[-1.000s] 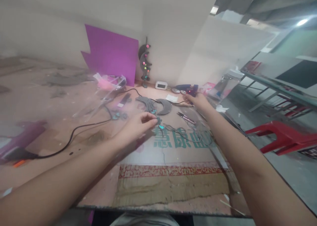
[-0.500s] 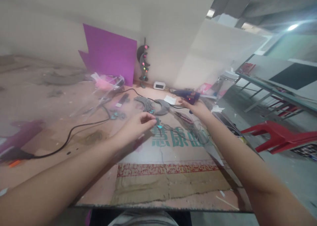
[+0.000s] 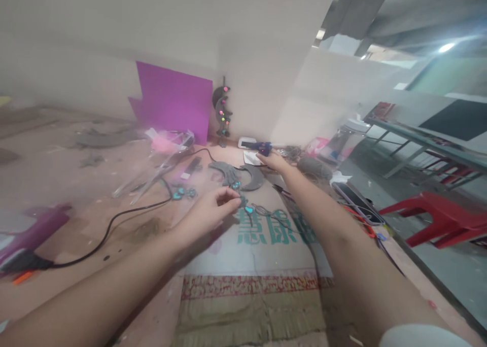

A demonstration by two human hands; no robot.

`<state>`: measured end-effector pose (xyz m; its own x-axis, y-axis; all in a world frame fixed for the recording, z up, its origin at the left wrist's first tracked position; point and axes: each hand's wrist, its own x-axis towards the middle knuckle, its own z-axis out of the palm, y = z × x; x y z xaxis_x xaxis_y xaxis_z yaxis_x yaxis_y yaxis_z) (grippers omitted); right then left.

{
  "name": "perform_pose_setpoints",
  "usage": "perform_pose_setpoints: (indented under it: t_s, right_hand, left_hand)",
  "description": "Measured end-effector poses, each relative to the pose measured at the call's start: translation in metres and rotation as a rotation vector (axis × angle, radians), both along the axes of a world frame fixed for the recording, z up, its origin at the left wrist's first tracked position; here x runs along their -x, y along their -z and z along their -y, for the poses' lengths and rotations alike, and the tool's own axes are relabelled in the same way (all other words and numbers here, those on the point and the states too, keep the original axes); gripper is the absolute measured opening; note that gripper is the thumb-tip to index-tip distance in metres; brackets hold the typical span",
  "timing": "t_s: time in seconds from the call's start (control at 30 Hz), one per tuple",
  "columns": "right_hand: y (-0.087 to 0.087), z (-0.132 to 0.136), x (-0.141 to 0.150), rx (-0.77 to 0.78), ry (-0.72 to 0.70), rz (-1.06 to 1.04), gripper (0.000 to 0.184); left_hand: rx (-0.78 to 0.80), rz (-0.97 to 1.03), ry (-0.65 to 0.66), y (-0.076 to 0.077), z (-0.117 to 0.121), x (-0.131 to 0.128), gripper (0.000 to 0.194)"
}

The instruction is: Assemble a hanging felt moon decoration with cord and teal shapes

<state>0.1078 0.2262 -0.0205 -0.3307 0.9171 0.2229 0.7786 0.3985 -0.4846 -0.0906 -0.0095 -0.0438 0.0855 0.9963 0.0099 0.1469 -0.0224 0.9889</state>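
My left hand (image 3: 207,211) pinches a small dark piece with teal dots (image 3: 243,203) just above the cardboard sheet (image 3: 266,245) with green characters. My right hand (image 3: 274,161) reaches far forward and grips a dark blue glue gun (image 3: 257,145), its nozzle pointing left, above the table near the back wall. Grey crescent cut-outs (image 3: 243,173) lie on the table between the two hands.
A purple sheet (image 3: 173,102) leans on the wall beside a dark ornament with coloured dots (image 3: 222,106). A black cable (image 3: 114,217) runs to a purple glue gun (image 3: 30,235) at the left. Plastic bags (image 3: 167,141), a phone (image 3: 355,201) and red chair (image 3: 437,217) lie around.
My right hand has carried the glue gun leftward and farther back, toward the wall. My left hand has kept its pinch in about the same place. The view has shifted a little.
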Motion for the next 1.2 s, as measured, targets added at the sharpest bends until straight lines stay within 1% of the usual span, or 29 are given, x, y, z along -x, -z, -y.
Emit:
perform_pose_setpoints:
  t_s: [0.07, 0.13, 0.23, 0.33, 0.4, 0.47, 0.53, 0.63, 0.73, 0.83, 0.9, 0.97, 1.07, 1.13, 1.2]
  right_hand:
    - [-0.007, 0.008, -0.001, -0.041, 0.019, -0.071, 0.033]
    - [-0.015, 0.024, -0.008, -0.070, 0.030, -0.141, 0.033]
    - [-0.026, 0.061, -0.027, -0.080, 0.010, -0.211, 0.028]
    - [-0.031, 0.103, -0.049, -0.039, -0.007, -0.235, 0.032]
    - [-0.029, 0.129, -0.061, -0.011, -0.040, -0.247, 0.041]
    - [-0.022, 0.151, -0.070, 0.035, -0.089, -0.271, 0.049]
    - [-0.013, 0.170, -0.076, 0.095, -0.129, -0.291, 0.049]
    - [0.003, 0.190, -0.077, 0.159, -0.151, -0.291, 0.043]
    - [0.017, 0.199, -0.074, 0.171, -0.138, -0.329, 0.043]
    - [0.028, 0.199, -0.069, 0.173, -0.129, -0.421, 0.054]
    - [0.033, 0.198, -0.068, 0.195, -0.152, -0.467, 0.058]
    - [0.035, 0.199, -0.067, 0.222, -0.145, -0.476, 0.055]
    - [0.032, 0.202, -0.064, 0.239, -0.118, -0.439, 0.039]
    - [0.029, 0.204, -0.063, 0.249, -0.165, -0.426, 0.033]
    - [0.026, 0.204, -0.062, 0.251, -0.204, -0.407, 0.034]
  left_hand:
    - [-0.011, -0.005, -0.004, 0.000, 0.000, 0.000, 0.026]
    - [-0.010, -0.001, -0.021, -0.001, 0.000, 0.001, 0.027]
    - [-0.033, 0.004, -0.063, -0.002, 0.001, 0.000, 0.028]
    - [-0.105, -0.032, -0.076, -0.001, 0.001, 0.000, 0.024]
    - [-0.141, -0.070, -0.058, 0.000, 0.001, 0.000, 0.022]
    - [-0.137, -0.096, -0.044, 0.001, 0.002, 0.000, 0.024]
    - [-0.103, -0.114, -0.035, 0.001, 0.004, -0.001, 0.025]
    - [-0.030, -0.120, -0.016, -0.002, 0.010, -0.004, 0.025]
    - [0.017, -0.139, -0.016, -0.005, 0.014, -0.006, 0.026]
    - [-0.077, -0.239, -0.032, -0.006, 0.013, -0.005, 0.022]
    - [-0.145, -0.282, -0.045, -0.007, 0.012, -0.004, 0.019]
    - [-0.158, -0.298, -0.062, -0.007, 0.012, -0.003, 0.020]
    - [-0.172, -0.367, -0.072, -0.009, 0.011, -0.002, 0.018]
    - [-0.202, -0.435, -0.061, -0.009, 0.011, -0.002, 0.017]
    - [-0.232, -0.500, -0.043, -0.008, 0.010, 0.000, 0.017]
